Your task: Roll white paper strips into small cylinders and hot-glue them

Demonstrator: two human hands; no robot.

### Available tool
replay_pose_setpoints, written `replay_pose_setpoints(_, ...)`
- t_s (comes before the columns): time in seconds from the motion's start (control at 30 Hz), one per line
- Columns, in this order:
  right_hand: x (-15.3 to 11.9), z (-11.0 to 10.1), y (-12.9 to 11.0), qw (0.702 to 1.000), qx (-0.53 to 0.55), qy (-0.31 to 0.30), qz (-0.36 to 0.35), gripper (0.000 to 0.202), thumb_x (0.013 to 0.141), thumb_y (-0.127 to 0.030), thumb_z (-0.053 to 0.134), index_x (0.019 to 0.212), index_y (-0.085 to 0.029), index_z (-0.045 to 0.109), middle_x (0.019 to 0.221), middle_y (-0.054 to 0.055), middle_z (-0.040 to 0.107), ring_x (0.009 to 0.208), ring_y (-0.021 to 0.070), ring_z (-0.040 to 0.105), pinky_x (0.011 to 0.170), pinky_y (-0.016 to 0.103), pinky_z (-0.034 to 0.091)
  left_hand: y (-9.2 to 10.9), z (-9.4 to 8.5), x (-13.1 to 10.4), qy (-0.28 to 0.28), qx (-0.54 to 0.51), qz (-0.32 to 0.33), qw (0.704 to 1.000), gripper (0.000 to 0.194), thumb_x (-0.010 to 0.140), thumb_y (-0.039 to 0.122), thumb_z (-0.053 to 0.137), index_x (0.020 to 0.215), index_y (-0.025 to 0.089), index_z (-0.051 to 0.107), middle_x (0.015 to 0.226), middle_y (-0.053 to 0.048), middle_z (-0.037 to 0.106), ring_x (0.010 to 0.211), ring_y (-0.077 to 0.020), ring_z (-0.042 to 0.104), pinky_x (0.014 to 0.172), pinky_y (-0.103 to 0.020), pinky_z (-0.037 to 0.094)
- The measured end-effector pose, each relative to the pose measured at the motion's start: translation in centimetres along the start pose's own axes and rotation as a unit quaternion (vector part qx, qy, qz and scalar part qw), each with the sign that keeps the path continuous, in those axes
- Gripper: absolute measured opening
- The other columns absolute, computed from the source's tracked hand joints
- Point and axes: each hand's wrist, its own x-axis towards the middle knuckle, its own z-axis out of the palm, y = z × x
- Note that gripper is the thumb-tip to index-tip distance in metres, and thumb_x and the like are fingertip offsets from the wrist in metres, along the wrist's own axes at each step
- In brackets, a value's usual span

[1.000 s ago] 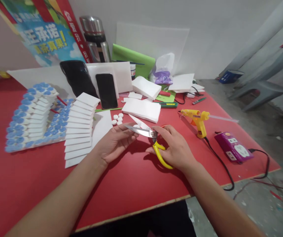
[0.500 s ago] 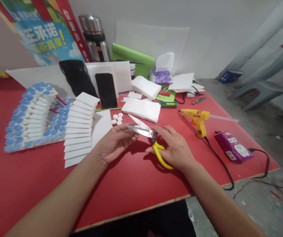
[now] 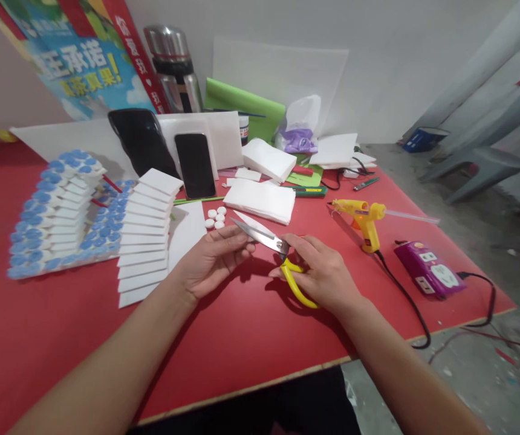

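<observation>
My right hand (image 3: pixel 321 272) grips yellow-handled scissors (image 3: pixel 266 237) above the red table, their blades almost together and pointing to the upper left. Close by the blades, my left hand (image 3: pixel 217 257) has thumb and fingers pressed together; what they hold, if anything, is hidden. Just beyond the blades sit several small white discs (image 3: pixel 216 217) in a cluster. A stack of white sheets (image 3: pixel 260 200) lies behind the scissors. Left of my left hand stands a stepped row of white blocks (image 3: pixel 144 241), beside a piece covered with blue and white rolled pieces (image 3: pixel 37 226).
A yellow glue gun (image 3: pixel 363 217) with a clear stick rests on the right, near a purple power strip (image 3: pixel 430 272) and its cable. A phone (image 3: pixel 195 164) leans upright at the back. A green cutter knife (image 3: pixel 308 191) lies behind the sheets, and a steel flask (image 3: pixel 173 66) stands farther back.
The scissor blades have come together from a wider opening. A bit of white seen between them earlier no longer shows. Both hands stay in nearly the same place.
</observation>
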Motion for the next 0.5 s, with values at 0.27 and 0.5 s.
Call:
replay_pose_setpoints(0.27,0.1,0.1,0.3,0.994,0.026,0.073,0.073,0.05,0.092,-0.054,0.073,0.126,-0.018,0.064,0.094,0.007,0.071,0.078,0.02,0.066,0.073,0.032,0.054,0.2,0.2,-0.1,0.045,0.0,0.022,0.999,0.026,0.064,0.002,0.09,0.086,0.013,0.08,0.084,-0.005,0.078,0.072,-0.0124,0.074,0.069,-0.018,0.062)
replay_pose_setpoints(0.5,0.3,-0.3,-0.3,0.995,0.043,-0.001,0.089,0.055,0.091,-0.049,0.074,0.134,-0.02,0.056,0.105,0.009,0.066,0.089,0.0244,0.065,0.078,0.037,0.054,-0.1,1.1,-0.3,0.059,0.066,0.131,0.987,0.024,0.066,0.011,0.093,0.084,0.017,0.08,0.084,-0.002,0.079,0.079,-0.0157,0.077,0.076,-0.022,0.062)
